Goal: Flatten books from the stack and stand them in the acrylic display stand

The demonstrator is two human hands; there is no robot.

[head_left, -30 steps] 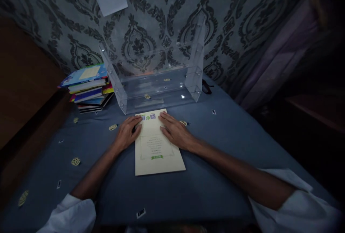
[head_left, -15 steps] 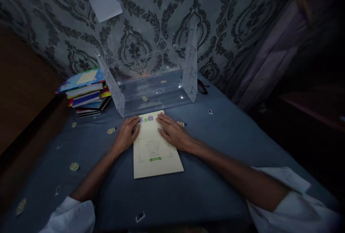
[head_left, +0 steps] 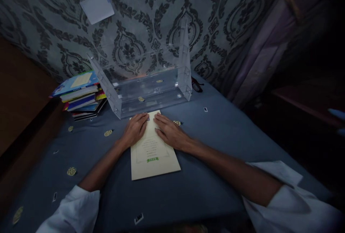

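Note:
A cream-coloured booklet [head_left: 155, 166] with small printed text and a green label lies flat on the blue cloth, its text upside down to me. My left hand [head_left: 135, 129] rests palm down on its upper left part, fingers stretched out. On the upper right part lies my right hand [head_left: 171, 131], also flat with its fingers extended. Between the two hands a narrow strip of the cover shows. Just beyond the booklet's far edge stands a clear plastic rack [head_left: 151, 98] with tiered shelves.
To the left of the rack is a stack of books [head_left: 82, 96], a blue one on top. Dark-framed glasses [head_left: 197, 85] lie behind the rack's right side. Patterned wallpaper bearing a white card [head_left: 97, 7] rises behind the blue tablecloth [head_left: 215, 132]. A curtain [head_left: 258, 46] hangs at right.
My left hand has slid right and inward over the booklet, covering more of the printed marks near its far edge. My right hand stays on the booklet. The whole view has shifted slightly.

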